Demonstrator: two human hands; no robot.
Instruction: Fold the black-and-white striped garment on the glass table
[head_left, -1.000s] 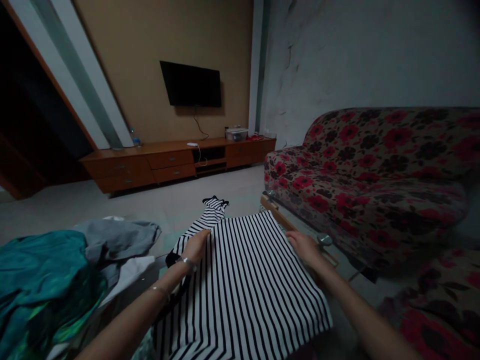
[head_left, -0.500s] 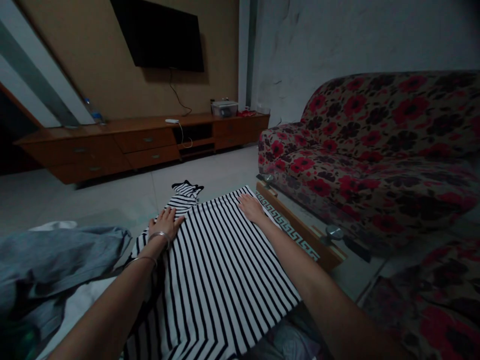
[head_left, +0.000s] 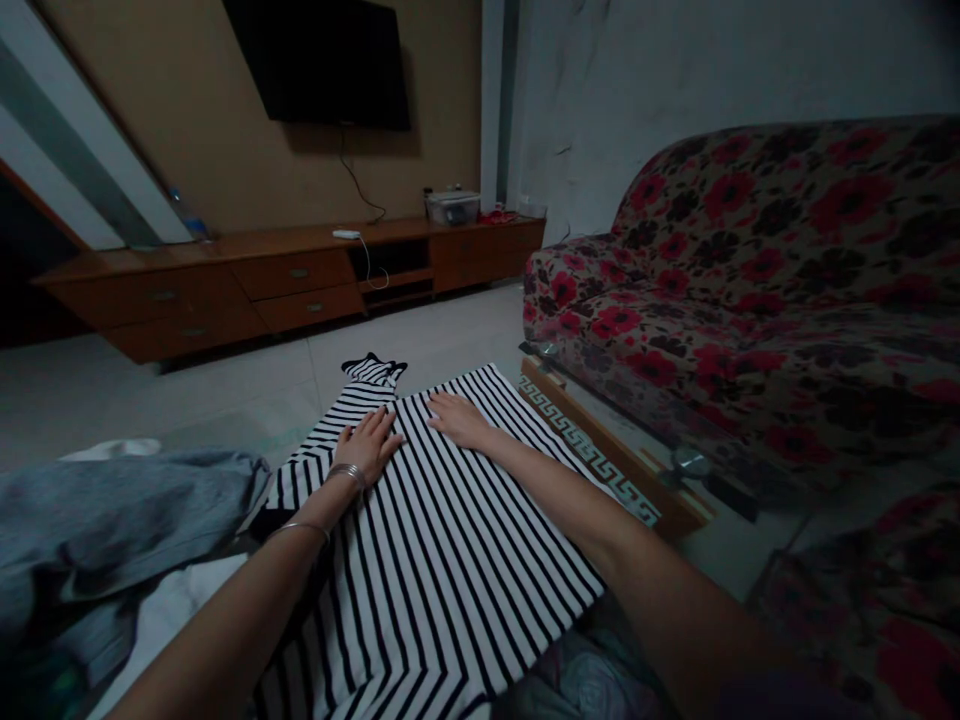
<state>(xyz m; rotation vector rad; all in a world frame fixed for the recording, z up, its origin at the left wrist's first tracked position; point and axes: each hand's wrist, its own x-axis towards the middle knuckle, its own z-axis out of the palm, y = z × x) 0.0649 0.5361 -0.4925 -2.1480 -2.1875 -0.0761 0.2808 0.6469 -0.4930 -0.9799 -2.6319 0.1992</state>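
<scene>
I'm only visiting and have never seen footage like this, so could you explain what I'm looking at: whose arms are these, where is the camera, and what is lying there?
There is no machine here. A person wears the camera on the head, so it looks down along their own bare arms. The left hand, with a silver bangle at its wrist, and the right hand both lie flat and open on a black-and-white striped cloth garment spread over a glass-topped table. Neither hand grips anything. A crumpled grey garment lies to the left, and a red flowered sofa stands to the right.

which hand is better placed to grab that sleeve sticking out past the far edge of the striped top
Left, probably. The left hand lies flat on the striped top just below the sleeve; the right hand rests nearer the middle, further from it.
</scene>
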